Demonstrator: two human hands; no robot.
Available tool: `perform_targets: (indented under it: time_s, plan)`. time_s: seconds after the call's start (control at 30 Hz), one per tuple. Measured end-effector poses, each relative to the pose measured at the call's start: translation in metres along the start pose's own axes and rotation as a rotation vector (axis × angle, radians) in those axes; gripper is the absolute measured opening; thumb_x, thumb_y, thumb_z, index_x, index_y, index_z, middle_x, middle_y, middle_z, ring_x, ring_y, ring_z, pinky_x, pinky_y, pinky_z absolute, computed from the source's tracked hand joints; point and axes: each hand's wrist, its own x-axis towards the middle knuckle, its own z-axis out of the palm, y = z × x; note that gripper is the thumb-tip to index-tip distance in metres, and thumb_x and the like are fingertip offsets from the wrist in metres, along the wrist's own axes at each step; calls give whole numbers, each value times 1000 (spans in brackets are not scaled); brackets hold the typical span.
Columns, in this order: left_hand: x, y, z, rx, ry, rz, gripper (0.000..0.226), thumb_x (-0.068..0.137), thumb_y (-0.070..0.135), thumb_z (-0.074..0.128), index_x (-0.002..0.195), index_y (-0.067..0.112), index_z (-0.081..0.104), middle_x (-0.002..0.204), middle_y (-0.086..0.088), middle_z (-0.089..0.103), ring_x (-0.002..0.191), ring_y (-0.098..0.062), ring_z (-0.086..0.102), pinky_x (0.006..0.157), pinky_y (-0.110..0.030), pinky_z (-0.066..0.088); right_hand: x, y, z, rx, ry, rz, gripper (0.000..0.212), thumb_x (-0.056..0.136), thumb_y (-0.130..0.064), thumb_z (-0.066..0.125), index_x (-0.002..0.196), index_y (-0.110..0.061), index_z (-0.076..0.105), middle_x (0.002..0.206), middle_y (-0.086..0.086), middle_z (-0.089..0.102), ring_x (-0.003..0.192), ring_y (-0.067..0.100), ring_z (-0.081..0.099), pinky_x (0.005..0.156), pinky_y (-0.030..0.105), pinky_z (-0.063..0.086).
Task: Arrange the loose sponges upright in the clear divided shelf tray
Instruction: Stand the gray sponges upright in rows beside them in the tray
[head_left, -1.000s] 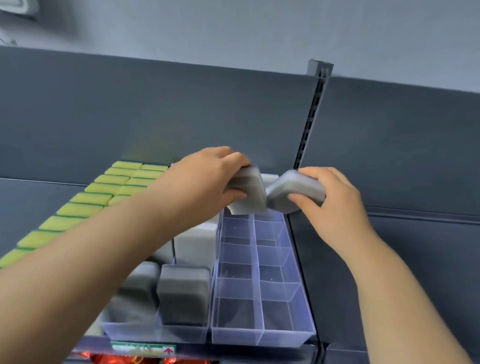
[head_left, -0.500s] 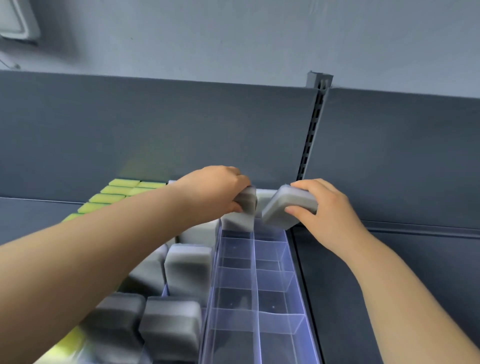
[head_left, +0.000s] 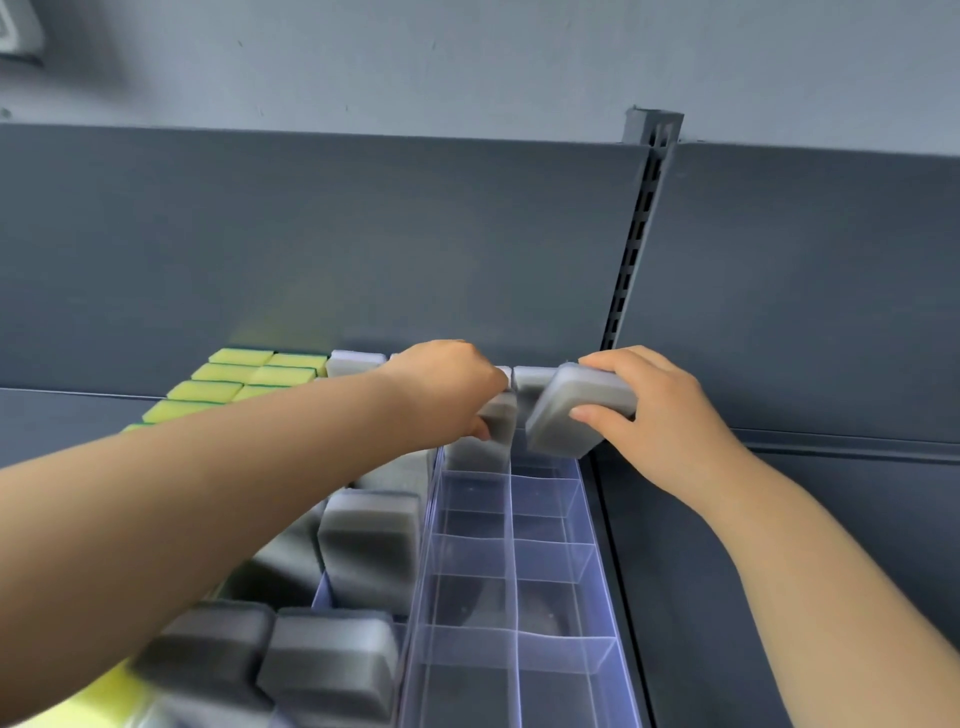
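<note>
A clear divided tray (head_left: 589, 525) runs from near me to the shelf's back panel, two columns of compartments. My left hand (head_left: 447, 387) grips a grey sponge (head_left: 496, 428) standing upright in a far cell of the left column. My right hand (head_left: 654, 410) holds a second grey sponge (head_left: 571, 415), tilted, just above the far cells of the right column. Another grey sponge (head_left: 532, 382) stands at the very back of the right column. The nearer compartments hold nothing.
Several grey sponges (head_left: 369, 545) stand in the tray to the left, and rows of yellow-green sponges (head_left: 244, 376) lie beyond them. A dark back panel (head_left: 363, 249) and a slotted upright (head_left: 636, 239) close the shelf behind. Bare dark shelf (head_left: 779, 519) lies to the right.
Both hands moved toward the back of the tray and lower. The left sponge went down into a far cell; the right sponge came closer to the tray. The view shifted forward.
</note>
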Motion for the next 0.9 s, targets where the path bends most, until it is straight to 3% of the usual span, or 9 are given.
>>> perform_targets:
  time_s: [0.1, 0.2, 0.3, 0.43, 0.6, 0.8, 0.9]
  plan:
    - [4, 0, 4, 2, -18, -14, 27, 87, 42, 59, 97, 17, 53, 73, 1, 39, 77, -25, 46, 58, -29, 34, 1, 0, 0, 3, -4, -4, 38, 84, -28, 65, 120, -27, 54, 108, -20, 45, 96, -1, 40, 74, 2, 31]
    - [6, 1, 9, 20, -46, -18, 32, 87, 42, 60, 106, 17, 57, 87, -4, 53, 88, -26, 53, 51, -28, 29, 2, 1, 0, 2, -4, -8, 39, 83, -28, 66, 120, -27, 54, 107, -20, 45, 95, -2, 40, 74, 1, 31]
    - [7, 2, 13, 40, -47, -22, 32, 88, 41, 58, 108, 16, 58, 100, -8, 59, 94, -27, 56, 59, -28, 31, 2, 2, 0, 2, -4, -9, 39, 83, -28, 66, 120, -27, 55, 108, -21, 46, 95, -4, 39, 74, -1, 31]
    - [7, 5, 13, 77, -60, -16, 32, 90, 40, 57, 107, 13, 59, 100, -9, 60, 95, -27, 56, 62, -28, 32, 0, 3, 0, -3, -9, -17, 41, 84, -28, 65, 123, -27, 53, 111, -21, 44, 101, -2, 41, 80, 9, 31]
    - [5, 9, 4, 119, -87, -18, 32, 92, 40, 54, 110, 13, 56, 105, -7, 59, 94, -25, 53, 45, -25, 19, -1, 4, -1, -83, -27, -76, 48, 86, -25, 61, 132, -22, 47, 129, -12, 44, 121, 5, 37, 94, 12, 22]
    - [-1, 6, 2, 95, -17, -12, 19, 96, 32, 50, 86, 16, 46, 72, -1, 40, 76, -25, 45, 61, -29, 33, 2, -5, -3, -67, -18, -102, 31, 86, -23, 62, 114, -28, 50, 114, -14, 50, 103, 5, 43, 82, 21, 36]
    - [-4, 5, 3, 82, -28, -16, 16, 96, 26, 48, 83, 18, 45, 72, -1, 39, 77, -25, 47, 61, -29, 34, 3, -7, 3, -99, -57, -116, 28, 86, -23, 61, 112, -28, 52, 113, -14, 51, 104, 6, 43, 83, 23, 38]
